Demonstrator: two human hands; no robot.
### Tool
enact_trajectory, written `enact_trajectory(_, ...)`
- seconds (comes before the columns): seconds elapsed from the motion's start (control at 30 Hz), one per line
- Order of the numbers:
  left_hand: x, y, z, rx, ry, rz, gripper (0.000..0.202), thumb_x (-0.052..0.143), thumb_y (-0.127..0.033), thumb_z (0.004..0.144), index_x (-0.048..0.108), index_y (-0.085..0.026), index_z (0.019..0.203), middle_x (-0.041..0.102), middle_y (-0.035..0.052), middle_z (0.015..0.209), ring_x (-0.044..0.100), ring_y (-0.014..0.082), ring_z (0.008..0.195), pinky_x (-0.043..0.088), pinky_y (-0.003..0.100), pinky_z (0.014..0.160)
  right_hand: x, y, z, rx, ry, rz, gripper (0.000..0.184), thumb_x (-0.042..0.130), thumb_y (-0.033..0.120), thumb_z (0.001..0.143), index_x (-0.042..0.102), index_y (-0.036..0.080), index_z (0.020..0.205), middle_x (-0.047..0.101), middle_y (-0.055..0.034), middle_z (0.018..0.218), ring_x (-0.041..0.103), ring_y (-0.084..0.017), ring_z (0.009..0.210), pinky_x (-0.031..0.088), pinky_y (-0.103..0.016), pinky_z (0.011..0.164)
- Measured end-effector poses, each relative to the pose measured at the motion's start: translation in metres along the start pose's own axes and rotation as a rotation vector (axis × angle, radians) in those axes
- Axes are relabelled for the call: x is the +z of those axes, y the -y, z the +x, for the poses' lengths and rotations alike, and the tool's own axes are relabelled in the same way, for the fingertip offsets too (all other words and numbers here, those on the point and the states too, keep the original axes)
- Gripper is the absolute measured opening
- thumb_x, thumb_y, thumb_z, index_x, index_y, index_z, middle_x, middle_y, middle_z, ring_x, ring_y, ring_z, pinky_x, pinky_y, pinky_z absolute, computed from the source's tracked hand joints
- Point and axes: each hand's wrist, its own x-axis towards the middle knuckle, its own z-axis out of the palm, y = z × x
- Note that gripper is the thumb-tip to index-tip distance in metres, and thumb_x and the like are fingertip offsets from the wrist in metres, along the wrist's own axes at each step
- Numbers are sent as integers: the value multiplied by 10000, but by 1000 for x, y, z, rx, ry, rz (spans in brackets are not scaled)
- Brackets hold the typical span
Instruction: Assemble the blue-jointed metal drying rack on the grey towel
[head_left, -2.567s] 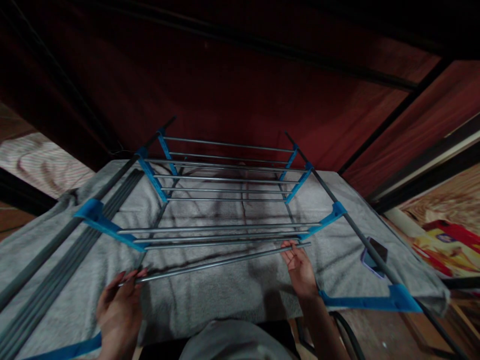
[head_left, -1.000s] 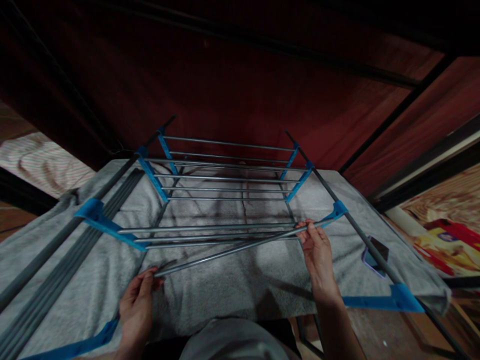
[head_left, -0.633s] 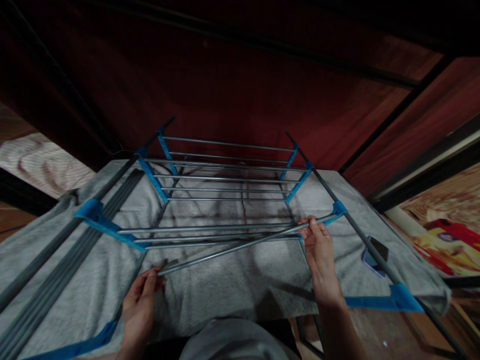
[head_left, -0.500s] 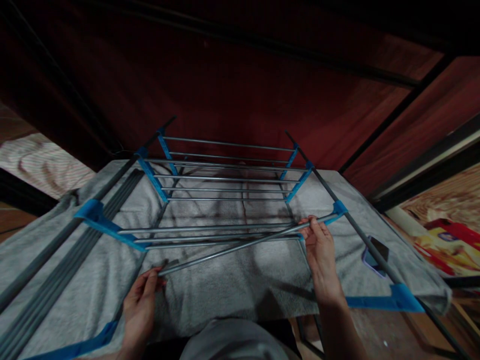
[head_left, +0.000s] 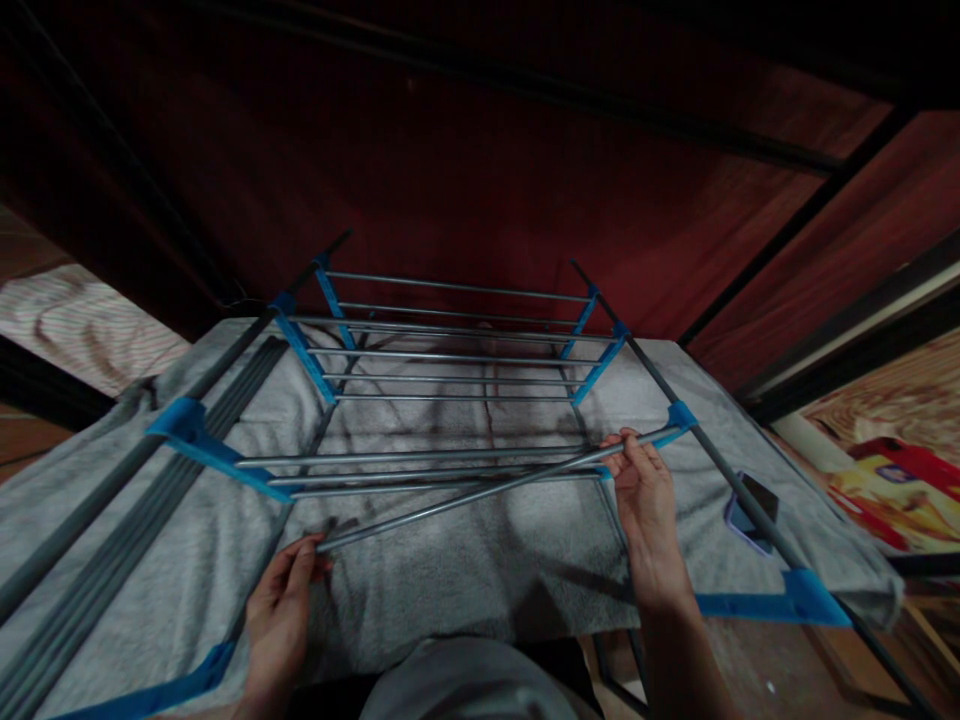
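Observation:
A thin grey metal rod [head_left: 457, 497] runs slantwise between my hands. My left hand [head_left: 283, 592] pinches its lower left end, above the grey blanket. My right hand [head_left: 641, 490] holds the rod near its right end, which meets the blue plastic bracket [head_left: 679, 420] on the right side pole; whether it sits inside the socket I cannot tell. Behind it, several rods [head_left: 420, 457] span from the left blue bracket [head_left: 217, 455] toward the right one. Farther back, more crossbars [head_left: 457, 357] join blue brackets between the two long side poles of the rack.
The rack lies on a grey blanket [head_left: 450, 590]. Several loose rods [head_left: 142, 530] lie along the left side. A phone [head_left: 750, 512] rests under the right pole [head_left: 727, 470]. Dark red panels [head_left: 480, 180] stand behind, and a red and yellow package [head_left: 907, 490] is at far right.
Very little differs. My right hand has shifted slightly to the right along with the rod's right end; my left hand keeps its place.

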Motion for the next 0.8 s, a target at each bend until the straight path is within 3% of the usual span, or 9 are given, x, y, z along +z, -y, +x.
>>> enact_trajectory(0.2,-1,0,-2,23,9,10,644,650,-743,682,711,-190,1006,673,25,721,626,208,728,495,316,709,3,3,0,-15,-8,28,202,807,294,724,699,213,874,662,15,933,638,-109,854,522,-217,714)
enact_trajectory(0.43,-1,9,-1,32,-7,-40,498,667,-618,753,713,-212,1037,668,5,721,625,180,720,494,281,709,-1,2,0,12,0,11,230,801,318,728,693,219,906,668,3,938,634,-113,827,524,-232,708)
enact_trajectory(0.8,2,3,-5,19,-13,-119,440,675,-550,774,694,-220,1064,648,-6,709,602,160,693,487,270,685,-3,-3,1,48,6,39,240,809,332,723,673,224,888,669,2,923,631,-110,818,528,-218,681)
